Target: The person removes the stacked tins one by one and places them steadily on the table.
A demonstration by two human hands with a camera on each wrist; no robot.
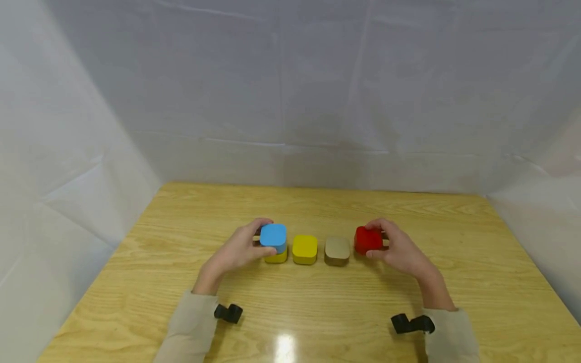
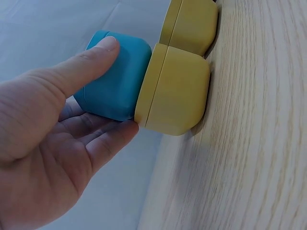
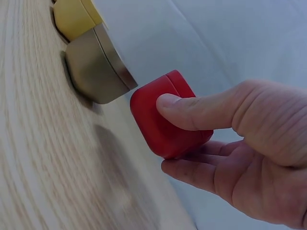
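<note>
On the wooden counter (image 1: 317, 302) a row of small rounded blocks runs from nine o'clock to three o'clock in the head view. The left hand (image 1: 236, 250) pinches the blue block (image 1: 274, 236), thumb on the near side and fingers round the far side. That block sits on top of a yellow block (image 1: 277, 258) at the nine o'clock end of the row; the left wrist view shows the blue block (image 2: 115, 79) pressed flat against the yellow one (image 2: 175, 91), with the thumb (image 2: 81, 67) on one face and the other fingers (image 2: 103, 141) beneath it, a fingertip reaching the yellow block's edge.

Just beside that stack, toward three o'clock, stands a second yellow block (image 1: 304, 249), and next to that a tan block (image 1: 337, 250), each resting on the counter with a small gap between them.

At the three o'clock end, the right hand (image 1: 399, 249) pinches the red block (image 1: 367, 239), thumb toward the near side and fingers curled over the far side. In the right wrist view the red block (image 3: 165, 120) is tilted and clear of the counter, its shadow lying on the wood below it, with the thumb (image 3: 201, 110) pressed on its top face and the fingers (image 3: 192, 172) under it. It is near the tan block (image 3: 96, 72) but not touching it.

Both sleeves (image 1: 190, 327) are beige, and white sheeting (image 1: 290, 101) hangs behind and to the sides of the counter.
</note>
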